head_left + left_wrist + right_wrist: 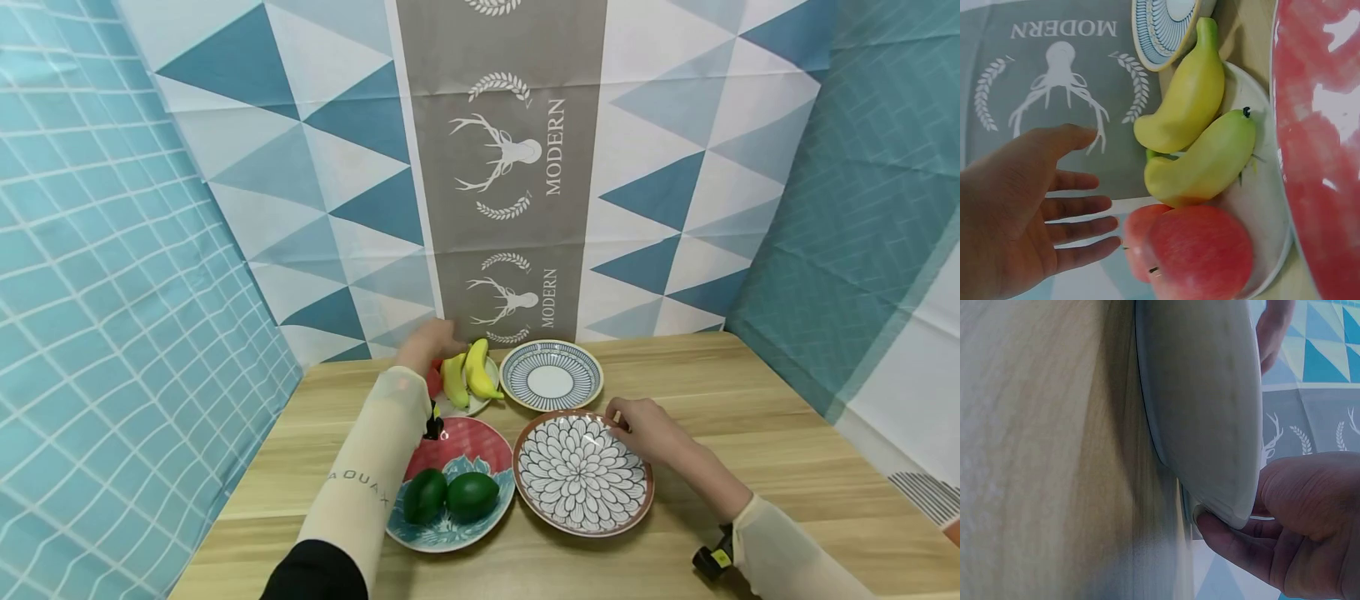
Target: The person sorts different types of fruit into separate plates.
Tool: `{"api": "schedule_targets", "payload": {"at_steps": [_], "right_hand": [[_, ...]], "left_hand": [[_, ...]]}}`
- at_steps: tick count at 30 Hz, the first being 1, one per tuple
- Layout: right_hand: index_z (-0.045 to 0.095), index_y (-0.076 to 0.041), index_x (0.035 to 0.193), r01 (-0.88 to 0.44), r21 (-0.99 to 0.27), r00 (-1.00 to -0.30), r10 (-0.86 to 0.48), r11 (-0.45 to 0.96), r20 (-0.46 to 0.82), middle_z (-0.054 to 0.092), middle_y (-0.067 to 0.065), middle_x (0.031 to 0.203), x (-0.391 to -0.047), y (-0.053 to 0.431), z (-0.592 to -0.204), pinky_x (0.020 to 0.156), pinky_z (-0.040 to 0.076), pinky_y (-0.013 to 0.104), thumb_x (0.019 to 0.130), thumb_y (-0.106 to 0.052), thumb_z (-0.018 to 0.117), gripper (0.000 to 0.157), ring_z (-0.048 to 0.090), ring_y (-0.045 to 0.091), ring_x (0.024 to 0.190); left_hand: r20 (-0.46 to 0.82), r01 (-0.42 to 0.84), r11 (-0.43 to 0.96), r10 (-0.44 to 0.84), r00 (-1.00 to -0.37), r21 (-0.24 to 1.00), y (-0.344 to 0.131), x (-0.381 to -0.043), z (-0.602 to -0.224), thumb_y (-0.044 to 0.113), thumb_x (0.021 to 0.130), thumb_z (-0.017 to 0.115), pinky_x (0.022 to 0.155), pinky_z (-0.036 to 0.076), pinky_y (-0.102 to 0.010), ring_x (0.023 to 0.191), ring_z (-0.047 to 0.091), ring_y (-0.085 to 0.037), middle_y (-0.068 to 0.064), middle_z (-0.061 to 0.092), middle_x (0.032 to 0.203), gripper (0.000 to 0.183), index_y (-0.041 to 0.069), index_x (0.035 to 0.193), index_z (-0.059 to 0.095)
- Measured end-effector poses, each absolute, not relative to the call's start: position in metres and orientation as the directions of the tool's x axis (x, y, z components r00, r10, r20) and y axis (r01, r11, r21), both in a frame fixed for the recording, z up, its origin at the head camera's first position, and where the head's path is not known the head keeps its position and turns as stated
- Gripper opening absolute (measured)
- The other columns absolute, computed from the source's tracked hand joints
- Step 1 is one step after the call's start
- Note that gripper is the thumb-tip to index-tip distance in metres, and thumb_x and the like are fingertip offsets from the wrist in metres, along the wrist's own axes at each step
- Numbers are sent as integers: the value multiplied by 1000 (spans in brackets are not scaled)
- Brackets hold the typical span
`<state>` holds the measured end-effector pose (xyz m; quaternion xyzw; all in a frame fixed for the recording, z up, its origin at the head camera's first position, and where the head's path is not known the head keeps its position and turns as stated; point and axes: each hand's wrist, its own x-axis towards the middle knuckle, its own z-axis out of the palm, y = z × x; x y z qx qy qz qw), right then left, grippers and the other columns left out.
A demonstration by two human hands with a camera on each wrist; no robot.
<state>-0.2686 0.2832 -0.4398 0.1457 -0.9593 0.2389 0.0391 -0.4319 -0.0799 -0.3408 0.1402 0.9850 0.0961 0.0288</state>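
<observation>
Two bananas (481, 371) pointed toward the near edge of the tabletop (720, 385), beside the spread, empty left hand (1025, 215); the right hand (647, 429) pinched a petal-patterned plate (579, 475).

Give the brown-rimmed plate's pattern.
The brown-rimmed plate has black-outlined white petals radiating from its centre; best in head view.

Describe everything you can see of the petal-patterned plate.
The petal-patterned plate is round, glossy and ceramic-looking, with black-outlined white petals, a brown rim and a pale underside. It is face up, with nothing on it, beside the red-and-blue plate. The right hand pinches its rim; whether its base touches the table is unclear.
</observation>
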Motion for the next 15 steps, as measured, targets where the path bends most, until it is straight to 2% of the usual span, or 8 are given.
{"api": "schedule_targets", "payload": {"at_steps": [2,5,8,12,15], "right_hand": [[69,-9,104,-295,-449,-956,-259,843,140,65,-2,81,-269,282,-440,61,52,28,97,-6,75,9,60,12,72],[69,-9,103,-296,-446,-955,-260,845,143,66,-1,82,-270,282,-440,61,52,28,97,-5,75,10,60,13,73],[68,-8,103,-300,-443,-954,-258,845,153,66,0,82,-270,282,-439,62,53,29,97,-5,75,9,61,13,73],[68,-9,102,-298,-443,-954,-255,846,155,66,0,82,-270,282,-440,63,53,29,97,-5,75,10,61,13,73],[68,-9,102,-298,-440,-955,-260,847,146,66,-1,82,-270,281,-442,63,53,29,97,-6,75,10,61,13,73]], "left_hand": [[-35,261,945,273,-961,196,-80,-432,-345,43,101,66,112,46,-50,131,59,-40,-27,58,144,62,-2,142,57],[-33,258,950,267,-963,174,-77,-435,-351,44,101,65,104,51,-50,118,64,-36,-24,66,132,50,-1,122,69],[-24,283,946,290,-957,157,-70,-438,-355,43,100,65,102,52,-50,115,65,-36,-22,69,126,44,0,109,72],[0,304,937,308,-951,170,-60,-438,-362,38,97,65,106,50,-49,123,64,-40,-26,67,130,45,-4,112,71],[5,284,941,287,-958,182,-56,-437,-373,37,97,68,104,52,-48,118,66,-39,-25,69,126,42,-3,110,71]]}}
